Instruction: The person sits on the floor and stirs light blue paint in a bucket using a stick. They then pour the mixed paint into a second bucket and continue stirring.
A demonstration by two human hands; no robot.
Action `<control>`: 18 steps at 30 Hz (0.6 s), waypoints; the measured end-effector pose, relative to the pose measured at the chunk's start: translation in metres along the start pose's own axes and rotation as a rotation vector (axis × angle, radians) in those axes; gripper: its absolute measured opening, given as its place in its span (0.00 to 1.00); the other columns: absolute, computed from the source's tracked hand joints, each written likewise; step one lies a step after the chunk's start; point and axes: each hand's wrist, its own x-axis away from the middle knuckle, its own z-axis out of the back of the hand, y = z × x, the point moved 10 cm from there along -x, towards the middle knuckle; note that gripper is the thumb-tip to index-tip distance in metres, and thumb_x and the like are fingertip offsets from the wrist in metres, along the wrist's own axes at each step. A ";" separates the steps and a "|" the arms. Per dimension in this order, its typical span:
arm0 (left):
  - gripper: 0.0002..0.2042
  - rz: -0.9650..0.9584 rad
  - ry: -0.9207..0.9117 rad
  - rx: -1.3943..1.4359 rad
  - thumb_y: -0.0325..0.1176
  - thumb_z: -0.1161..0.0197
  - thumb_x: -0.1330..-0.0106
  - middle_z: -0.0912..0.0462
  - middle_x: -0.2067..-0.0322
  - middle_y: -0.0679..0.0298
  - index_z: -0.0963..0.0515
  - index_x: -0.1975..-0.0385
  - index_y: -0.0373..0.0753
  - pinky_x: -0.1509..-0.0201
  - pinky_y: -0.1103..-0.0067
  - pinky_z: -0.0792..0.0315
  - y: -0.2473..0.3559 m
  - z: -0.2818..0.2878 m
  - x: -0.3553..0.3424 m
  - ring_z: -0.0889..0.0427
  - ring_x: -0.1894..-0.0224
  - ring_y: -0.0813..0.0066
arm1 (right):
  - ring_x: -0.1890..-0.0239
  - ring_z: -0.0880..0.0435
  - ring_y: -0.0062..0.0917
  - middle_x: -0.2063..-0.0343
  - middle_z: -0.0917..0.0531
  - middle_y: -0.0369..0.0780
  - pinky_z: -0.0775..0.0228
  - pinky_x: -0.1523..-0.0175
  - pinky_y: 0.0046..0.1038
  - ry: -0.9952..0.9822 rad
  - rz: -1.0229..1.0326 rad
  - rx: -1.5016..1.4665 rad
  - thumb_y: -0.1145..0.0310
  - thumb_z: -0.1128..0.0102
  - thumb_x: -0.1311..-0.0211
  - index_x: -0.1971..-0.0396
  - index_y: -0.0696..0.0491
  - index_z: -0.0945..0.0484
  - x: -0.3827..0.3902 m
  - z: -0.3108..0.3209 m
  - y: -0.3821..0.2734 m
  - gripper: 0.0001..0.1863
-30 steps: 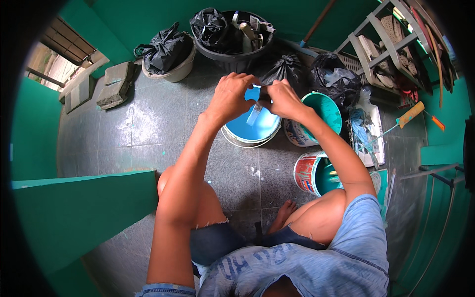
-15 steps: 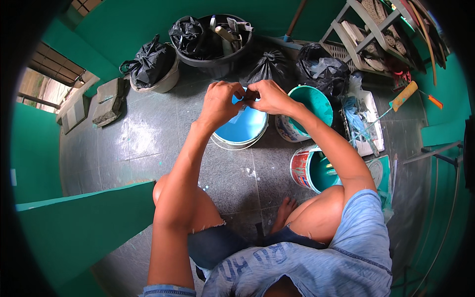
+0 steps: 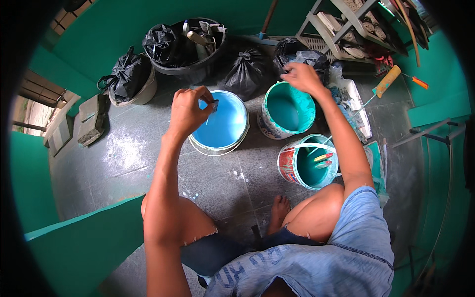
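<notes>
A grey tiled floor [image 3: 123, 173] spreads beneath everything, bounded at the back by a green wall [image 3: 118, 29]. A grey rack [image 3: 341, 37] stands at the far right. Against the wall sits a wide black tub [image 3: 193, 75] holding a dark plastic bag and some tool handles; a pale bucket [image 3: 149, 90] with a knotted bag in it is just to the left, and another knotted black bag [image 3: 245, 74] rests on the floor to the right.

Nearer the person, a bucket of blue paint [image 3: 220, 126] stands upright, and beside it, slightly apart, a green-rimmed bucket [image 3: 289, 109] with green paint inside. Closer still is a smaller red-and-white bucket [image 3: 288, 163], its white handle arched over tools with yellow and red grips [image 3: 323, 157]. A paint roller [image 3: 387, 81] lies off to the right.

The right hand [image 3: 306, 78] is over the far edge of the green-rimmed bucket; its fingers are bent and blurred, so whether they hold anything cannot be told. The left hand [image 3: 187, 110] hangs at the left edge of the blue paint, fingers pinched on a small dark piece [image 3: 214, 105] above the bucket.
</notes>
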 end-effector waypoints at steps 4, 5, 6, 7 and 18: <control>0.06 0.084 -0.001 0.105 0.26 0.36 0.52 0.17 0.73 0.57 0.22 0.74 0.34 0.61 0.74 0.26 -0.006 0.009 -0.004 0.17 0.68 0.61 | 0.56 0.20 0.43 0.63 0.18 0.52 0.29 0.51 0.37 -0.211 -0.375 0.245 0.43 0.31 0.59 0.64 0.62 0.21 0.053 -0.008 0.133 0.34; 0.06 0.093 0.008 0.113 0.26 0.36 0.52 0.17 0.73 0.57 0.22 0.74 0.34 0.60 0.75 0.26 -0.008 0.010 -0.004 0.17 0.68 0.61 | 0.65 0.17 0.39 0.65 0.19 0.53 0.26 0.58 0.35 -0.215 -0.340 0.217 0.40 0.32 0.59 0.68 0.62 0.22 0.067 -0.019 0.146 0.35; 0.06 0.101 0.018 0.119 0.26 0.36 0.52 0.17 0.73 0.57 0.22 0.74 0.34 0.60 0.75 0.26 -0.009 0.012 -0.004 0.17 0.68 0.61 | 0.78 0.18 0.32 0.73 0.19 0.50 0.25 0.70 0.31 -0.468 -0.542 0.076 0.38 0.34 0.58 0.70 0.62 0.22 0.086 -0.049 0.167 0.36; 0.06 0.113 0.030 0.120 0.26 0.36 0.52 0.17 0.73 0.57 0.22 0.74 0.34 0.60 0.75 0.26 -0.011 0.016 -0.003 0.17 0.68 0.61 | 0.85 0.21 0.26 0.81 0.21 0.44 0.29 0.80 0.24 -0.469 -0.568 -0.036 0.39 0.35 0.55 0.71 0.62 0.22 0.096 -0.062 0.171 0.34; 0.08 0.161 0.084 0.056 0.28 0.34 0.54 0.17 0.72 0.57 0.22 0.73 0.36 0.60 0.73 0.26 -0.008 0.030 0.003 0.17 0.67 0.62 | 0.85 0.29 0.17 0.84 0.29 0.34 0.34 0.85 0.23 -0.120 -0.383 -0.502 0.67 0.42 0.43 0.78 0.56 0.31 0.093 -0.060 0.137 0.11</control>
